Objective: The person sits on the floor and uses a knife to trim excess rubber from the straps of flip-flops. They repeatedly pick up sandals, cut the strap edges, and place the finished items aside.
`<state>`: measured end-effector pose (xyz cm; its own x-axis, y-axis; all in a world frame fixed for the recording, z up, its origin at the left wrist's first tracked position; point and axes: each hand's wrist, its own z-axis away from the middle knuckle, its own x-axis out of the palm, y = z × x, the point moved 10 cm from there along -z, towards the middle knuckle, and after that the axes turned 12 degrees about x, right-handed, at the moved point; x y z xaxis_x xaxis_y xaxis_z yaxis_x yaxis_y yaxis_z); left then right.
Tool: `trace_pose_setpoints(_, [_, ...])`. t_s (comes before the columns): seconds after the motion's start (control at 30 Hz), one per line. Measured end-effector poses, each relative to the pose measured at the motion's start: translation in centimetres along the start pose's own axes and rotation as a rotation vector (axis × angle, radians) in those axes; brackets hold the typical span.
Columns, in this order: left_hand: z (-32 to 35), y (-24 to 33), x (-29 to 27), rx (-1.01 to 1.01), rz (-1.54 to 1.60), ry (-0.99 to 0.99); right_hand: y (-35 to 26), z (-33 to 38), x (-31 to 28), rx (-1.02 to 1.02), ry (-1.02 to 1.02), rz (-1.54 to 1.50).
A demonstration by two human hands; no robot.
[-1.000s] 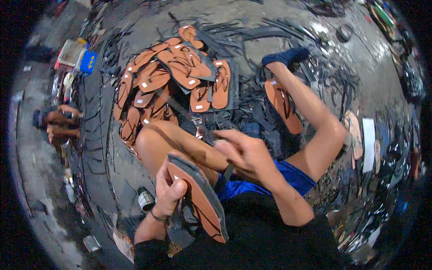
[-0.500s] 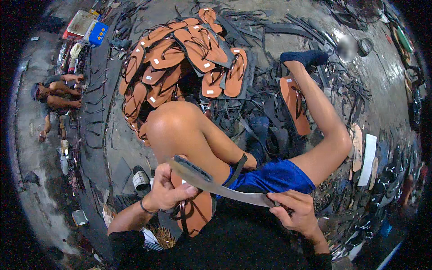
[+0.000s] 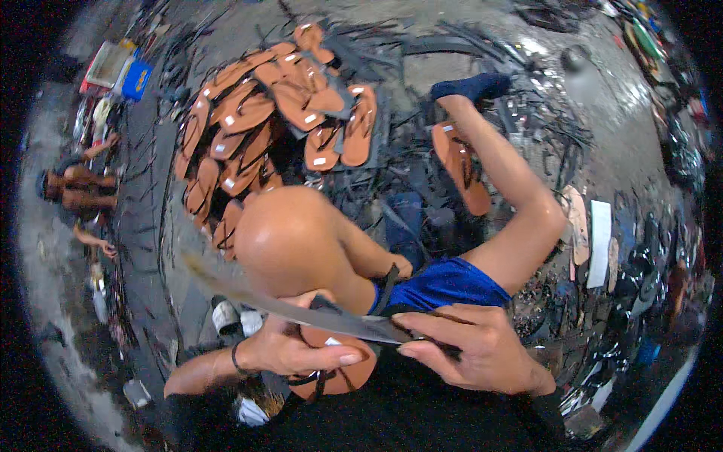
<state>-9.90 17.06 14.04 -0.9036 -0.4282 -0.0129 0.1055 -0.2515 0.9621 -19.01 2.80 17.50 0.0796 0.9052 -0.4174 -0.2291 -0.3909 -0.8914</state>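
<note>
My left hand (image 3: 294, 346) grips a tan flip-flop (image 3: 343, 374) with dark straps and a small white label, held low in front of my body. My right hand (image 3: 474, 346) pinches the near end of a long, curved knife (image 3: 294, 310); its handle is mostly hidden by the fingers. The blade crosses over the top edge of the flip-flop, its blurred tip pointing left past my bent knee. A dark piece of sole (image 3: 322, 300) sticks up behind the blade; whether it is still attached I cannot tell.
A heap of tan flip-flops (image 3: 248, 109) lies beyond my knee. One more flip-flop (image 3: 461, 162) rests near my outstretched leg. Dark rubber scraps (image 3: 542, 143) cover much of the floor. A white strip (image 3: 599, 242) lies right. Another person (image 3: 79, 188) sits far left.
My right hand has moved left, sliding the blade across the flip-flop so its tip reaches farther left. The flip-flop is tilted differently in my left hand. The whole view has shifted somewhat.
</note>
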Motion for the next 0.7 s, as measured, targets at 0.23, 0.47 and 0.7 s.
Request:
trace_pose_setpoints(0.23, [3.1, -9.4, -2.9, -0.292, -0.004, 0.109, -0.9, 0.1, 0.4, -0.175, 0.174, 0.021])
trace_pose_setpoints(0.47, [1.9, -8.3, -3.6, -0.328, -0.348, 0.030, -2.0, 3.5, -2.9, -0.157, 0.153, -0.240])
trace_pose_setpoints(0.7, [-1.9, -6.9, -1.1, 0.001, -0.394, 0.066, 1.9, -1.5, -0.7, -0.142, 0.193, -0.250])
